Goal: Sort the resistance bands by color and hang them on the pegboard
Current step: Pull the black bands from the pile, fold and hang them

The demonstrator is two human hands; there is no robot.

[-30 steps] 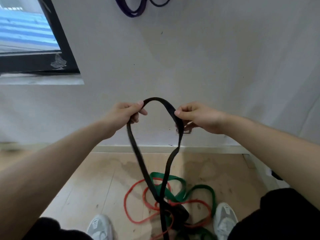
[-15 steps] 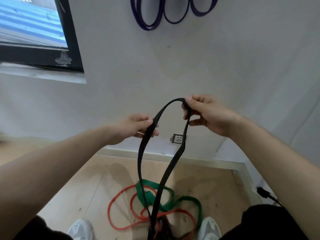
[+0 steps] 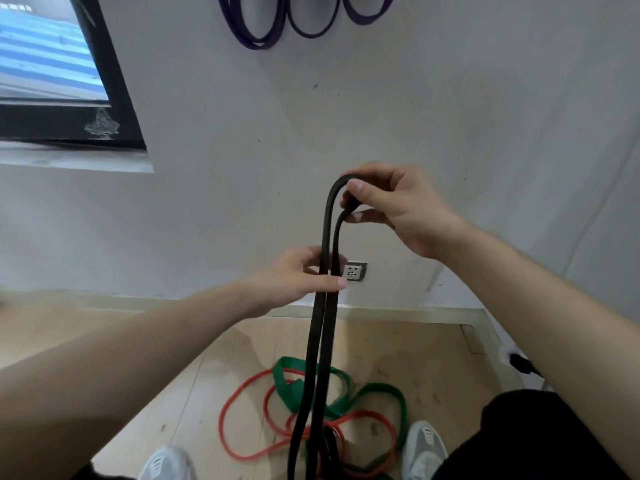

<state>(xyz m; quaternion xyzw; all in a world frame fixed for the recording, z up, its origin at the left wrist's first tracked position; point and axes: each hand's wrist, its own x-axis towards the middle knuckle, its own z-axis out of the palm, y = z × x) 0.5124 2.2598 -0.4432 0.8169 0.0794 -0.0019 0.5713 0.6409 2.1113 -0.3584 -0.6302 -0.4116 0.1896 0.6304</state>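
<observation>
LOOP IN HAND: We hold a black resistance band (image 3: pixel 313 341) doubled before the white wall (image 3: pixel 450 98). Our right hand (image 3: pixel 398 209), at one o'clock of the view, pinches the top of the loop between thumb and fingers. Our left hand (image 3: pixel 294 278), near centre, closes thumb and fingers round both strands just below.

The band's tail drops to six o'clock, into a tangle on the wooden floor (image 3: pixel 207 358). There green bands (image 3: pixel 284 375) and red bands (image 3: pixel 235 410) lie overlapping between two pale shoes (image 3: pixel 424 445). Purple bands (image 3: pixel 256 36) hang on the wall at twelve o'clock; whatever carries them lies beyond the frame's top edge.

We judge the step in hand to be drawing the black band clear of the heap before hanging it. The next move calls for lifting until the tail comes free of the tangle, then carrying the loop up to a peg apart from the purple ones. No bin, box or basket shows; the loose bands lie straight on the floor.
</observation>
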